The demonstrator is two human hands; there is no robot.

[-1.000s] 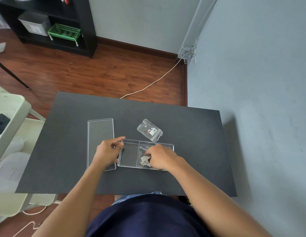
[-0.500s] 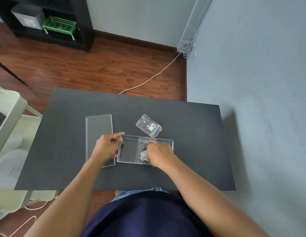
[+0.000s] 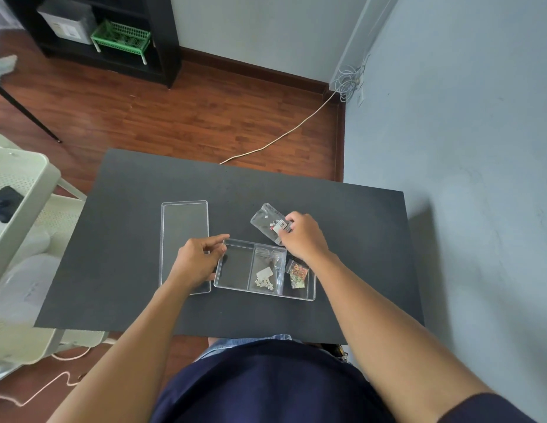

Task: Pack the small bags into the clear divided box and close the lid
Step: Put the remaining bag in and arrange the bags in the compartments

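Observation:
The clear divided box (image 3: pixel 235 267) lies on the black table (image 3: pixel 128 254), with three compartments. Its middle one holds a small bag of white pieces (image 3: pixel 266 274); its right one holds a small bag of coloured pieces (image 3: pixel 297 273); its left one is bare. My left hand (image 3: pixel 199 259) pinches the box's left rim. Behind the box lies a third small clear bag (image 3: pixel 267 222), and my right hand (image 3: pixel 302 236) has its fingertips closed on that bag's labelled end. The clear lid (image 3: pixel 183 239) lies flat to the left of the box, partly under my left hand.
A grey wall (image 3: pixel 464 178) runs along the table's right side. A pale plastic cart (image 3: pixel 19 190) with a dark object stands at the left. Beyond the table are wooden floor, a white cable (image 3: pixel 275 138) and a black shelf with a green basket (image 3: pixel 121 36).
My right hand left the middle compartment, where the bag of white pieces now lies, and moved back to the third bag behind the box. My left hand stayed on the box's rim.

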